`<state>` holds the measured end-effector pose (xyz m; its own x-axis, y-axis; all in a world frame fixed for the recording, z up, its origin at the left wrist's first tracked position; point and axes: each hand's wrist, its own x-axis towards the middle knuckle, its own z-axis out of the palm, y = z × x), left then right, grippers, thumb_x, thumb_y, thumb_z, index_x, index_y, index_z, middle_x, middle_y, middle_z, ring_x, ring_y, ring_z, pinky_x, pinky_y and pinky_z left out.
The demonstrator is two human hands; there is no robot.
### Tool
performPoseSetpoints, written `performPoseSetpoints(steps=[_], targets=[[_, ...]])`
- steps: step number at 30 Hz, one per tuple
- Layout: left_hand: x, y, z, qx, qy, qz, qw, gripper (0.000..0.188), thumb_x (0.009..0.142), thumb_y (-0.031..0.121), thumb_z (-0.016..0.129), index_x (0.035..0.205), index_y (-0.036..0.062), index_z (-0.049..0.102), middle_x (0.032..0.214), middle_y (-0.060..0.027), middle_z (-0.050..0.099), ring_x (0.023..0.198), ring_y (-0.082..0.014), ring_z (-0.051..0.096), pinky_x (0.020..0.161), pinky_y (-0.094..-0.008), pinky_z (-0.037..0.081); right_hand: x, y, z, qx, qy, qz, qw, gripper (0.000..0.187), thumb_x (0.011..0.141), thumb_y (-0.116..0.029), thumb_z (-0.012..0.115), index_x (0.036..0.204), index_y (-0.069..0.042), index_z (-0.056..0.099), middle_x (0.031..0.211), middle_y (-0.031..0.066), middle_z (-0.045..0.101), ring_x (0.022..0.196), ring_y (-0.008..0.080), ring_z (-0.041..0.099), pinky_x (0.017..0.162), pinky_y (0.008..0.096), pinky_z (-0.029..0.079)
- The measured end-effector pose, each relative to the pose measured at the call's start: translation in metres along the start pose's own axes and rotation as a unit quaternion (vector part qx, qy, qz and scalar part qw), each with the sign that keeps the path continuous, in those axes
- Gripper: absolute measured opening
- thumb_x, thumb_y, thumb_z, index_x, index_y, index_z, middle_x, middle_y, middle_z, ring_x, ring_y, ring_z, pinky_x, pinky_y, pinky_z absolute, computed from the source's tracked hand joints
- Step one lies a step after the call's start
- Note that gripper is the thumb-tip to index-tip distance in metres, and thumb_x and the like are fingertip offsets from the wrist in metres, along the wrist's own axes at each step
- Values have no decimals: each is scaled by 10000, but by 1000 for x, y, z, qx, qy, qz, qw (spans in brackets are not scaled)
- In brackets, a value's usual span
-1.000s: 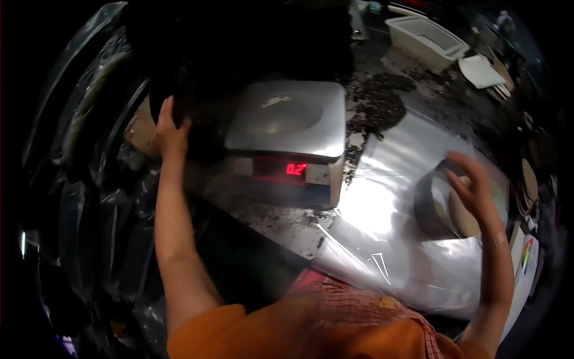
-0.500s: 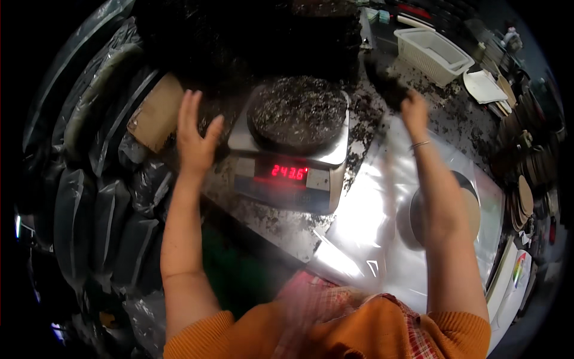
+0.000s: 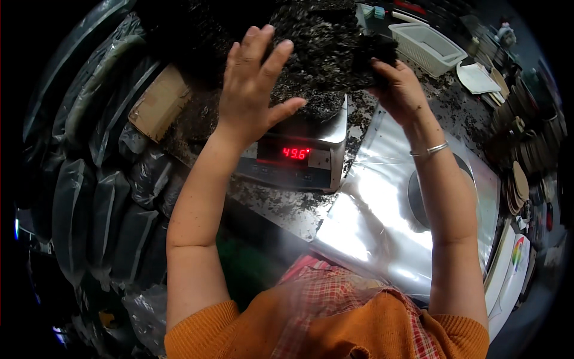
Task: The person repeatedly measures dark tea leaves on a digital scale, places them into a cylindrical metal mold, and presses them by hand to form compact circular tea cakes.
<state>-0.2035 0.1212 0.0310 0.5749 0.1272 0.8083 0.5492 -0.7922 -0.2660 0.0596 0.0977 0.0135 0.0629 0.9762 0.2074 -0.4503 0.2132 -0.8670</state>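
Both hands now lift the dark flaky sheet stack (image 3: 326, 45) off the steel scale (image 3: 299, 149) (half a second ago it lay on the pan, and the red reading was higher). The right hand (image 3: 400, 90) pinches its edge with clenched fingers; the left hand (image 3: 254, 90) presses flat, fingers spread, above the littered counter (image 3: 281, 206)

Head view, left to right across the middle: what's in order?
Filled clear bags → cardboard piece → left hand → scale → right hand → shiny foil sheet → white basket → stacked round discs
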Motion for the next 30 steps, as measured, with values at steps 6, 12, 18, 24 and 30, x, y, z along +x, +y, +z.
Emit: performPoseSetpoints(steps=[6, 12, 18, 24, 30], targets=[[-4, 4, 12, 38, -108, -9, 993, 711, 647, 248, 735, 1286, 186, 429, 1366, -65, 366, 1288, -246, 310, 1055, -465, 213, 17, 30, 10, 11, -43, 32, 999, 203, 847, -115, 567, 1029, -28, 545, 956, 79, 612, 832, 162, 614, 633, 278, 546], [-56, -3, 55, -28, -317, -61, 946, 647, 693, 411, 677, 1210, 73, 486, 1308, -126, 417, 1259, -290, 326, 1039, -462, 242, 33, 61, -11, -308, 140, -12, 941, 515, 782, -250, 677, 1221, -75, 473, 1104, 72, 572, 954, 124, 544, 786, 267, 444], [-65, 5, 76, -11, -404, -120, 907, 696, 711, 421, 668, 1280, 105, 423, 1312, -138, 419, 1185, -309, 427, 959, -393, 376, -12, 51, -53, -185, 106, 32, 977, 292, 809, -143, 609, 1070, -16, 576, 981, 77, 610, 789, 127, 576, 667, 237, 485], [-47, -20, 67, -194, -374, -272, 865, 408, 793, 295, 613, 1107, 39, 567, 935, -175, 632, 891, -288, 608, 767, -344, 460, -75, 39, -62, -122, 97, 66, 986, 219, 840, -122, 579, 1014, 11, 584, 903, 90, 634, 787, 155, 602, 686, 268, 502], [-44, -69, 41, -251, 105, -591, 759, 490, 878, 402, 521, 895, -84, 586, 843, -145, 632, 790, -218, 594, 635, -342, 472, -121, 23, -64, -173, 98, 29, 980, 252, 826, -138, 594, 1041, -7, 585, 929, 80, 638, 823, 155, 609, 689, 274, 505]])
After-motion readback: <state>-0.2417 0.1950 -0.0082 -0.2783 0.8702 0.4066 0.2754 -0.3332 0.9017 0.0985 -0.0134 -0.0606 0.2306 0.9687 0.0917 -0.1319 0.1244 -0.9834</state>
